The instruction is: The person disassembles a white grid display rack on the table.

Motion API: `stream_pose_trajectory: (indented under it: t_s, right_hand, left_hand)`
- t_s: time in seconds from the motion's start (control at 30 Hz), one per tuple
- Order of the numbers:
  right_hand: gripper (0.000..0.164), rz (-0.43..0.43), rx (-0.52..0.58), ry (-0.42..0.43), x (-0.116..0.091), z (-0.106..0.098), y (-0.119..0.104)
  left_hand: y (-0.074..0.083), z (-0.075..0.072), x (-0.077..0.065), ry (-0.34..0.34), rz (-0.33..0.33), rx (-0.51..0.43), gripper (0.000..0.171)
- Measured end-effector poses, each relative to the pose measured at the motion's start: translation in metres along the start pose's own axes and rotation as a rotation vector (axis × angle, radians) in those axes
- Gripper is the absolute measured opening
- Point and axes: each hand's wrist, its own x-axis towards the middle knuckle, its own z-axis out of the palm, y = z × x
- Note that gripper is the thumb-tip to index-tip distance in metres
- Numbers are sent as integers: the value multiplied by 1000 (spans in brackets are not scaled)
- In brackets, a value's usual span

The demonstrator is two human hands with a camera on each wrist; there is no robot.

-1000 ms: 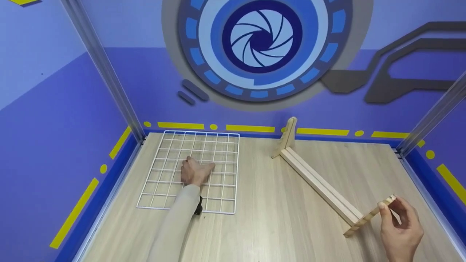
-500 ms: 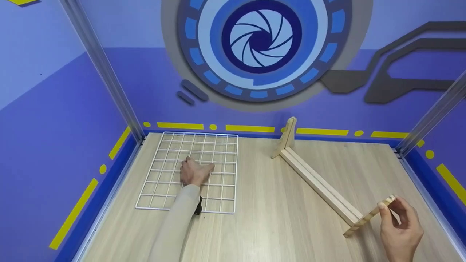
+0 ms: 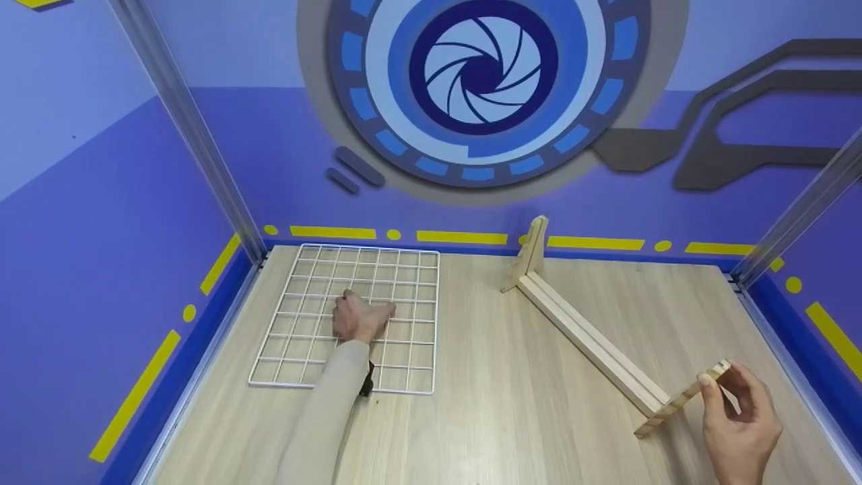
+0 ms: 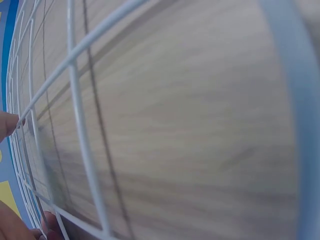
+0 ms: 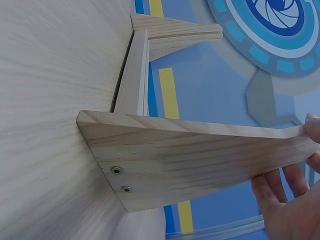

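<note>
In the head view, my left hand (image 3: 360, 316) grips the middle of a white wire grid panel (image 3: 423, 350). The left wrist view shows the thumb (image 4: 7, 124) against a wire and fingertips reaching through the mesh at the lower left. At the right, a wooden stand has two upright end pieces joined by a grooved rail (image 3: 592, 343). My right hand (image 3: 743, 414) pinches the top of the near end piece (image 5: 200, 150) between thumb and fingers. Two metal screw heads show low on its outer face. The far end piece (image 3: 531, 256) stands upright near the back wall.
A light wood tabletop (image 3: 485, 377) lies under everything, with bare surface between the grid and the stand. Blue printed walls (image 3: 431, 215) and metal frame posts (image 3: 195, 135) bound the back and sides.
The grid panel's far edge has dropped slightly in the head view, toward the tabletop. Both hands keep their holds, and the wooden stand stays in place.
</note>
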Motion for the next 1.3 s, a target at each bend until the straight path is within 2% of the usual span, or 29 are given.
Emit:
stream_pose_trajectory:
  t_s: [0.2,0.33,0.67,0.9,1.13,1.3]
  right_hand:
    - [46,-13,71,-5,1,0,2]
    - [46,-36,55,-4,2,-1,3]
    - [47,-23,-18,-7,2,-1,2]
    - [47,-9,-32,-1,1,-1,1]
    - [47,10,-43,2,0,0,0]
    - [48,7,-54,-5,0,-1,0]
  left_hand:
    - [-1,6,6,20,-14,23,87]
    - [-1,8,7,20,-11,28,84]
    - [9,-11,-13,33,24,11,83]
    - [14,-16,-11,-5,36,50,84]
    - [21,-27,-14,-36,57,44,84]
    - [18,-19,-5,-50,41,118,86]
